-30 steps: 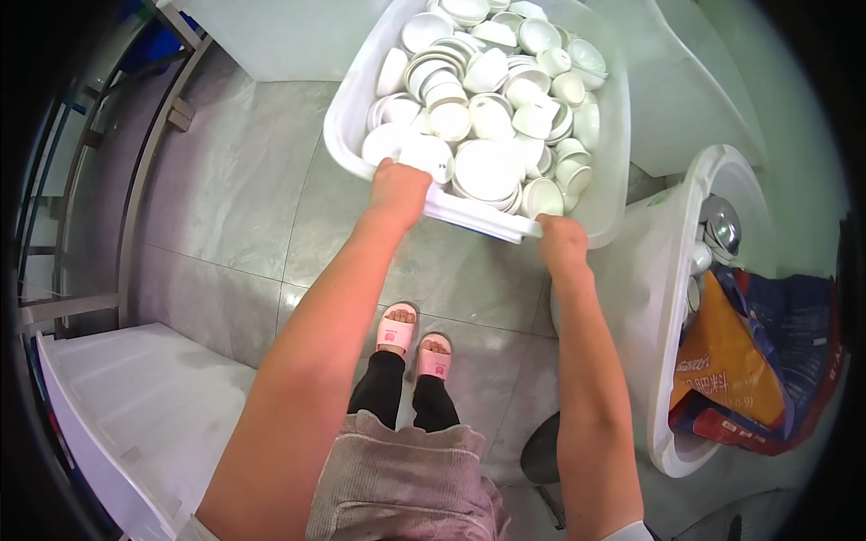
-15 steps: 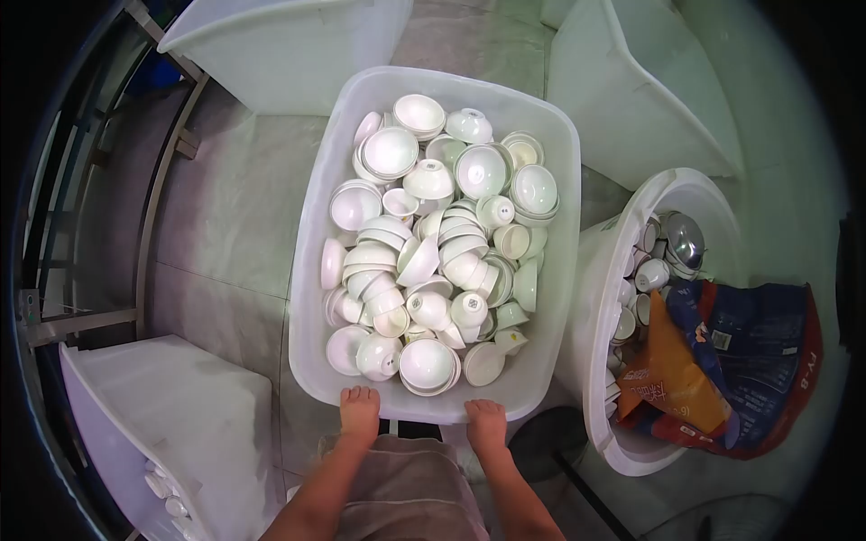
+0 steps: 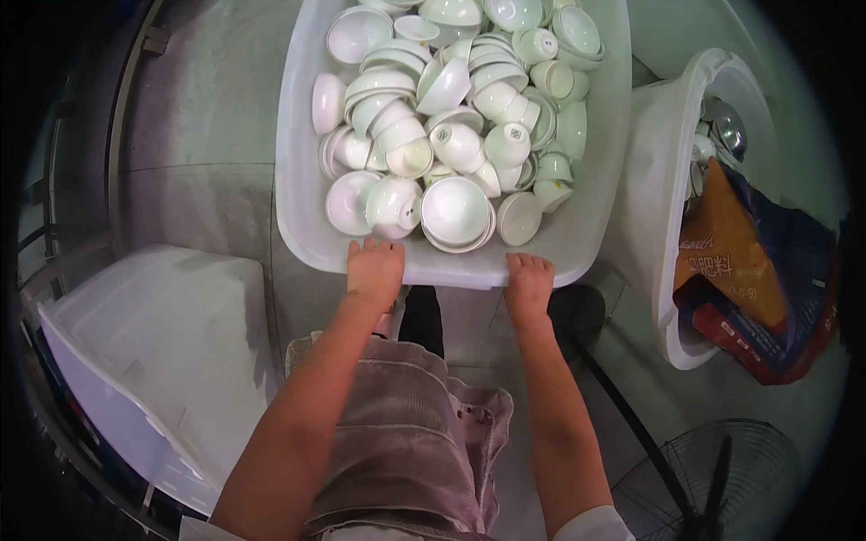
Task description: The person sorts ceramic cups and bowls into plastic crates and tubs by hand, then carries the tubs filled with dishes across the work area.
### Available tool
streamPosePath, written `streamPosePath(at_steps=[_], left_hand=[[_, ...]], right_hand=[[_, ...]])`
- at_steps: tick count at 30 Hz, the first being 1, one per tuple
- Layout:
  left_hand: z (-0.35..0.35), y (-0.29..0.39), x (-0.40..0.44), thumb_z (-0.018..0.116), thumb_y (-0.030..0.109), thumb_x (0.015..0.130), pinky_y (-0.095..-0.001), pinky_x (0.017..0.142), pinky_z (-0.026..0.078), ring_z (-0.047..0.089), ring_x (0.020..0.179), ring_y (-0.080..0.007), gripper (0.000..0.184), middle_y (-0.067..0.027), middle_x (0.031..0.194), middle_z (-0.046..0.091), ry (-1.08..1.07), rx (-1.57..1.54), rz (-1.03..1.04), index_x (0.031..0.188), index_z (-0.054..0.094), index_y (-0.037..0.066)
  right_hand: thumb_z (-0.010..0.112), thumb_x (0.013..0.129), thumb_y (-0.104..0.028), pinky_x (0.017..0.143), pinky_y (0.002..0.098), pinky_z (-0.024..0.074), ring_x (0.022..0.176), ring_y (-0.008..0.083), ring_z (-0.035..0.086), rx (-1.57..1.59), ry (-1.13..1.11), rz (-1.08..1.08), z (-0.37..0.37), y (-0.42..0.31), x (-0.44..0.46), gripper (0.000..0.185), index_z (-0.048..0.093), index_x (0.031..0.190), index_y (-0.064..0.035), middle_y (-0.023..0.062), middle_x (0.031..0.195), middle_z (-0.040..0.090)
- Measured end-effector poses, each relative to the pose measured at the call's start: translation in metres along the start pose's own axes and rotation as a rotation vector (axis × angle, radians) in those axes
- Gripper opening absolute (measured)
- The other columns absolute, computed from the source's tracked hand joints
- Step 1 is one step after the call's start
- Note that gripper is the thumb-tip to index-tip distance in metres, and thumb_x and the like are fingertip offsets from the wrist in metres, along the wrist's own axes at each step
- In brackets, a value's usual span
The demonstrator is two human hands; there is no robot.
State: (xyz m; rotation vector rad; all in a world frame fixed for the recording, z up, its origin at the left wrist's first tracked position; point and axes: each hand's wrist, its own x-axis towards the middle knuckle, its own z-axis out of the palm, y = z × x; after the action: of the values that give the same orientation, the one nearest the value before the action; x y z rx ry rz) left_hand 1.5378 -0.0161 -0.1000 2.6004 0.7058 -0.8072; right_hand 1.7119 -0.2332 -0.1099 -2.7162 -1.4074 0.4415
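Observation:
A large white plastic tub (image 3: pixel 302 194) is heaped with white bowls (image 3: pixel 455 211), some stacked and others tipped on their sides. Over its near rim, towards the left, curl the fingers of my left hand (image 3: pixel 374 269). My right hand (image 3: pixel 529 284) grips the same rim further right. Both thumbs are hidden from me. Several bowls lie just inside the wall by my fingers, and neither hand touches them.
Right of the tub stands another white bin (image 3: pixel 645 171) with dishes and an orange and blue plastic bag (image 3: pixel 740 261). A floor fan (image 3: pixel 722 478) is at lower right. At left are a white container (image 3: pixel 171 334) and a metal frame (image 3: pixel 122 117).
The view has tilted down and come closer, so the tub sits higher in the frame and more of my arms and apron shows. Both hands keep their hold on the rim.

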Motion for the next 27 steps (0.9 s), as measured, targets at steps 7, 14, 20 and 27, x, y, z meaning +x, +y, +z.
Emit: streamPosePath(at_steps=[7, 14, 20, 27], left_hand=[[-0.003, -0.011, -0.002, 0.061, 0.008, 0.076, -0.0429, 0.07, 0.05, 0.066, 0.08, -0.0274, 0.013, -0.0087, 0.08, 0.068, 0.058, -0.041, 0.128, 0.088, 0.066, 0.01], [0.009, -0.013, -0.018, 0.061, 0.009, 0.075, -0.0417, 0.073, 0.053, 0.07, 0.084, -0.0271, 0.015, -0.0119, 0.085, 0.071, 0.343, 0.068, 0.167, 0.083, 0.073, 0.012], [0.008, -0.017, -0.022, 0.061, 0.006, 0.074, -0.043, 0.073, 0.044, 0.066, 0.08, -0.0298, 0.009, -0.0105, 0.077, 0.068, 0.377, 0.05, 0.054, 0.078, 0.067, 0.012], [0.006, -0.006, -0.035, 0.058, 0.006, 0.069, -0.0398, 0.077, 0.041, 0.06, 0.076, -0.0253, 0.008, -0.0062, 0.072, 0.059, 0.396, -0.051, 0.032, 0.074, 0.059, 0.011]], right_hand=[[0.055, 0.075, -0.001, 0.08, 0.0408, 0.0448, 0.084, 0.0308, 0.063, -0.019, 0.05, 0.057, 0.011, 0.001, -0.011, 0.02, 0.069, 0.087, -0.0089, 0.0103, 0.084, 0.068], [0.053, 0.08, -0.003, 0.079, 0.0442, 0.0458, 0.084, 0.0357, 0.063, -0.028, 0.098, 0.045, -0.003, -0.009, -0.025, 0.019, 0.07, 0.087, -0.0062, 0.0179, 0.086, 0.068], [0.055, 0.076, -0.004, 0.075, 0.0434, 0.044, 0.079, 0.0317, 0.062, 0.004, 0.14, -0.119, -0.008, -0.006, -0.028, 0.011, 0.064, 0.08, -0.009, 0.0127, 0.077, 0.066], [0.061, 0.07, -0.004, 0.079, 0.0412, 0.0426, 0.089, 0.0269, 0.06, 0.253, -0.047, -0.02, -0.035, -0.007, -0.032, 0.02, 0.066, 0.089, -0.0094, 0.0068, 0.089, 0.065]])
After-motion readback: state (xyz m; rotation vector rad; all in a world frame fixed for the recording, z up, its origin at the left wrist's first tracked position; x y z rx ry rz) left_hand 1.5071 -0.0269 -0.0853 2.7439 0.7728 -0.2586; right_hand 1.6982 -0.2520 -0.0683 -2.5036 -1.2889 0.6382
